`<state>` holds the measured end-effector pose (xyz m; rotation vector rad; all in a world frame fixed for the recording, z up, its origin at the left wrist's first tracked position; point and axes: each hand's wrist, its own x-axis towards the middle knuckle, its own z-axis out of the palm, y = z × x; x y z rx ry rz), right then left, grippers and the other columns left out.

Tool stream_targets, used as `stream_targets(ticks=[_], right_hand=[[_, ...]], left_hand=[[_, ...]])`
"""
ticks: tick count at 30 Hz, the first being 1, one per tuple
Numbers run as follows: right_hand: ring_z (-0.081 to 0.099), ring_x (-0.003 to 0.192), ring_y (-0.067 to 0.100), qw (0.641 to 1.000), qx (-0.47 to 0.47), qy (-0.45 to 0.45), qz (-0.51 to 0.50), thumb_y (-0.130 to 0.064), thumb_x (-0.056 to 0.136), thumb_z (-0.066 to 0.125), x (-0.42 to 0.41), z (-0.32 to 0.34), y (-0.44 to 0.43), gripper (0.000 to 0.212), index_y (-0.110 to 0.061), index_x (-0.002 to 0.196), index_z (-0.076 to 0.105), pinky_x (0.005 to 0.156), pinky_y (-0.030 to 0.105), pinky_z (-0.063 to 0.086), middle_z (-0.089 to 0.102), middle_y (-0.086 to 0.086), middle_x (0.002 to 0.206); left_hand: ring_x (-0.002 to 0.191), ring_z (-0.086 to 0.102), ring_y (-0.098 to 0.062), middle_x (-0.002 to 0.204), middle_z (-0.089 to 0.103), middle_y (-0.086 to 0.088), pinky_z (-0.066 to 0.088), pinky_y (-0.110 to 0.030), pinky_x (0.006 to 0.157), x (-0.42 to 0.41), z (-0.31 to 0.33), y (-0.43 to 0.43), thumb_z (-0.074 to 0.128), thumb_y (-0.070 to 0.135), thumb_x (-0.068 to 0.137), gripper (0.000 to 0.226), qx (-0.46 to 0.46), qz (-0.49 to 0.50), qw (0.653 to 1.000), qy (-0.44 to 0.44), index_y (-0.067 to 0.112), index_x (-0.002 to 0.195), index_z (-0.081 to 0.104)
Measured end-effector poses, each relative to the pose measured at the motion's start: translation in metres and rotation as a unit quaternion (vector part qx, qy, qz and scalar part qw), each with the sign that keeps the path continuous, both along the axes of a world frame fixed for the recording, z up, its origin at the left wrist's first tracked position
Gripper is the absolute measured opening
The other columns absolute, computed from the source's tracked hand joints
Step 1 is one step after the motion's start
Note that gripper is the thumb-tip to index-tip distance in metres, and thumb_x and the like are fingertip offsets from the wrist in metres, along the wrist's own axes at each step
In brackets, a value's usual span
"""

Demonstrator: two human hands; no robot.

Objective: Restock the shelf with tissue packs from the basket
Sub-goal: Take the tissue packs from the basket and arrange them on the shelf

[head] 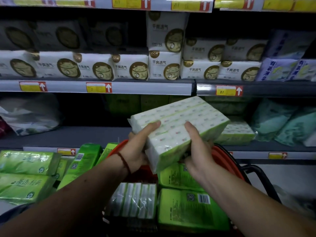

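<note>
Holding a white-and-green tissue pack (pixel 179 127) between both hands, the person has it raised above the red basket (pixel 224 154) and level with the middle shelf (pixel 68 135). In the head view, the only one there is, the left hand (pixel 136 149) clasps the pack's near left edge, thumb on top and fingers (pixel 131 135) curled underneath; the right hand (pixel 198 151) closes on the near right corner, thumb over the top face, the rest of it hidden below. Both grips look firm, with no gap between skin and wrapper.

The pack's long axis runs from the near left, by the hands, up and away to the far right, so its free end already points into the shelf bay. A like pack (pixel 237 134) lies on that shelf just beyond the far corner, slightly to the right. The open stretch of shelf is to the left of it, nearer the left hand. I judge the coming move to be a forward push, with the pack turned to sit square beside its neighbour.

More packs (pixel 133 200) remain in the basket below, so the restocking is not finished.
</note>
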<state>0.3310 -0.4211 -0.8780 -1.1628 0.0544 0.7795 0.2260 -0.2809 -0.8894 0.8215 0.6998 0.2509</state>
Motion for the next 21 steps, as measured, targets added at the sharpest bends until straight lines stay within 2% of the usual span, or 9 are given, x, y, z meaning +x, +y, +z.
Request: stream_targets(ticks=[3,5,6,8,10,12,15,17,21], right_hand=[[0.070,0.106,0.032,0.999,-0.020,-0.024,0.033,-0.044,0.082,0.081,0.002,-0.002,-0.002,0.043,-0.028,0.114,0.057,0.094,0.060,0.056,0.071,0.007,0.117],[0.069,0.108,0.039,0.998,-0.021,-0.014,0.058,-0.056,0.071,0.083,0.012,0.002,-0.005,0.077,-0.030,0.135,0.050,0.091,0.060,0.057,0.064,0.015,0.129],[0.069,0.108,0.041,0.998,-0.016,-0.008,0.063,-0.060,0.070,0.081,0.020,0.005,-0.008,0.081,-0.031,0.138,0.049,0.091,0.060,0.058,0.061,0.019,0.132],[0.069,0.108,0.042,0.999,-0.016,-0.010,0.046,-0.061,0.079,0.074,0.041,0.011,-0.014,0.057,-0.033,0.124,0.055,0.092,0.060,0.057,0.058,0.021,0.130],[0.066,0.110,0.042,0.999,-0.024,-0.004,0.040,-0.060,0.087,0.068,0.061,0.019,-0.022,0.036,-0.033,0.108,0.057,0.094,0.060,0.056,0.059,0.020,0.124],[0.066,0.108,0.040,0.997,-0.042,0.008,0.063,-0.062,0.088,0.066,0.074,0.022,-0.026,0.038,-0.031,0.109,0.060,0.094,0.059,0.055,0.062,0.016,0.118],[0.068,0.107,0.037,0.988,-0.108,-0.016,0.109,-0.064,0.087,0.066,0.076,0.017,-0.025,0.043,-0.030,0.114,0.065,0.093,0.060,0.056,0.068,0.011,0.117],[0.069,0.105,0.037,0.983,-0.141,-0.025,0.116,-0.064,0.084,0.068,0.071,0.014,-0.021,0.047,-0.030,0.116,0.066,0.088,0.059,0.058,0.070,0.011,0.115],[0.070,0.101,0.036,0.978,-0.169,-0.015,0.125,-0.058,0.085,0.069,0.069,0.015,-0.017,0.047,-0.022,0.115,0.069,0.084,0.054,0.060,0.073,0.014,0.111]], left_hand=[[0.124,0.065,-0.039,0.133,0.069,-0.016,0.045,-0.058,0.112,0.001,0.017,0.010,0.080,0.042,0.079,0.069,0.026,0.001,1.000,-0.009,0.017,0.141,0.061],[0.122,0.066,-0.039,0.130,0.071,-0.017,0.047,-0.055,0.109,-0.001,0.027,0.021,0.063,0.042,0.092,0.049,0.029,0.000,1.000,0.001,0.015,0.133,0.067],[0.115,0.069,-0.039,0.126,0.072,-0.018,0.050,-0.052,0.104,-0.004,0.031,0.027,0.058,0.043,0.095,0.047,0.020,0.003,1.000,0.011,0.013,0.130,0.069],[0.089,0.075,-0.036,0.110,0.077,-0.020,0.054,-0.046,0.090,-0.011,0.037,0.040,0.055,0.044,0.096,0.045,0.009,0.008,0.999,0.033,0.010,0.119,0.072],[0.076,0.075,-0.034,0.098,0.076,-0.019,0.056,-0.043,0.082,-0.018,0.039,0.053,0.056,0.046,0.095,0.043,0.012,0.002,0.999,0.052,0.010,0.112,0.073],[0.077,0.074,-0.034,0.098,0.076,-0.020,0.060,-0.043,0.080,-0.022,0.040,0.063,0.058,0.046,0.094,0.043,0.020,-0.014,0.997,0.070,0.010,0.108,0.076],[0.072,0.074,-0.034,0.090,0.076,-0.019,0.059,-0.042,0.080,-0.025,0.038,0.067,0.057,0.046,0.094,0.047,0.034,-0.026,0.995,0.088,0.008,0.087,0.083],[0.066,0.073,-0.032,0.083,0.075,-0.018,0.061,-0.040,0.073,-0.025,0.034,0.068,0.055,0.047,0.095,0.049,0.039,-0.028,0.994,0.094,0.008,0.080,0.081],[0.063,0.074,-0.033,0.081,0.076,-0.018,0.064,-0.040,0.063,-0.026,0.029,0.069,0.056,0.054,0.095,0.048,0.046,0.000,0.993,0.106,0.010,0.089,0.073]])
